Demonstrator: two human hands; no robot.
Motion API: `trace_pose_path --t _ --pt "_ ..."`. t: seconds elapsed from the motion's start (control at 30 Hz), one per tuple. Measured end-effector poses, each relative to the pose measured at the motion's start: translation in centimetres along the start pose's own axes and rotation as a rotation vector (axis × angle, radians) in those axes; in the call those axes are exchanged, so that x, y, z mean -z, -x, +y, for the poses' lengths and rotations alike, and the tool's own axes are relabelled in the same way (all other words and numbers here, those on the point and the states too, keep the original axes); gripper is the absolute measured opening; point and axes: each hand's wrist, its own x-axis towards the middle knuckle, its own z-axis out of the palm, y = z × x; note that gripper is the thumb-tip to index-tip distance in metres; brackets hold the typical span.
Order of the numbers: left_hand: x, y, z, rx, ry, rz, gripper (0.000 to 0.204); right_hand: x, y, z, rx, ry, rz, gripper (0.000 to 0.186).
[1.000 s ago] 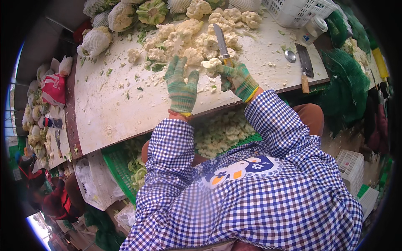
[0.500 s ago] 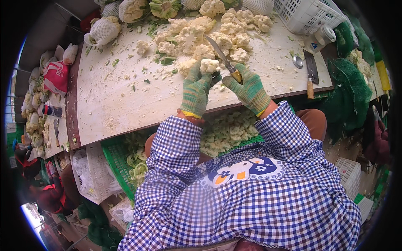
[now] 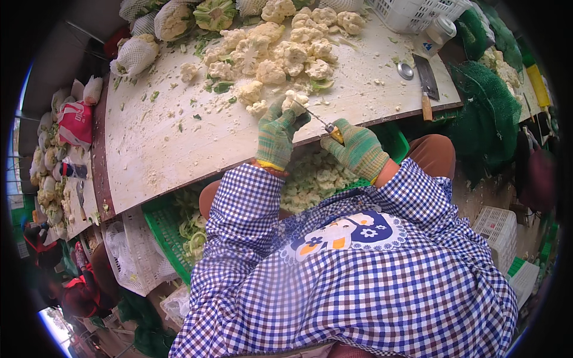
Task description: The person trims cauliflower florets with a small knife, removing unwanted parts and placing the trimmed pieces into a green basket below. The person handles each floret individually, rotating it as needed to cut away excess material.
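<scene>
My left hand (image 3: 277, 136), in a green and yellow knit glove, is closed around a small cauliflower floret (image 3: 295, 102) near the table's front edge. In the matching glove, my right hand (image 3: 357, 147) grips the yellowish handle of a small knife (image 3: 325, 126). Its thin blade points up and left, with the tip at the floret; whether it cuts in cannot be made out. Just beyond my hands lies a heap of cut cauliflower florets (image 3: 271, 72) on the pale table (image 3: 161, 140). Below the edge, a green crate (image 3: 162, 231) holds many small florets and leafy trimmings.
A cleaver (image 3: 426, 89) and a round metal lid (image 3: 405, 71) lie at the right of the table, near a clear jar (image 3: 436, 34) and a white crate (image 3: 406, 15). Netted cauliflower heads (image 3: 136, 55) line the far left. Green netting (image 3: 483, 113) hangs at the right.
My right hand has moved down and the knife has swung from pointing up and away to lying against the floret. The view has shifted slightly, moving the table contents left and up.
</scene>
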Motion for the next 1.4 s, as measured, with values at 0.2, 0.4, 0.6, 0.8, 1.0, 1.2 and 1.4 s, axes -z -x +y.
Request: trace_pose_path --t 0.2,0.4,0.6,0.8,1.0,1.2,1.4 --pt "-1.7 3.2 -2.1 -0.010 -0.009 -0.012 0.041 0.7 3.3 1.7 -0.032 -0.027 -0.094 0.045" --pt "-3.8 6.2 -3.9 0.066 -0.026 0.083 0.039 0.3 5.7 3.6 -0.074 -0.067 -0.180 0.047" --pt "-5.6 7.6 -5.8 0.114 -0.132 0.105 0.036 -1.0 7.8 6.0 -0.061 -0.103 -0.184 0.042" --pt "-5.8 7.4 -9.6 0.227 -0.112 0.125 0.029 -2.7 8.5 9.6 -0.045 -0.126 -0.183 0.042" --pt "-6.2 8.0 -10.8 0.205 -0.299 0.041 0.032 -3.5 8.5 11.1 -0.046 -0.121 -0.185 0.042" --pt "-5.4 7.5 -11.5 0.314 0.051 0.144 0.028 -3.6 8.3 11.3 -0.044 -0.099 -0.202 0.041" --pt "-3.6 7.2 -12.8 0.297 -0.021 0.094 0.027 -4.5 7.9 11.8 -0.074 -0.172 -0.215 0.040"
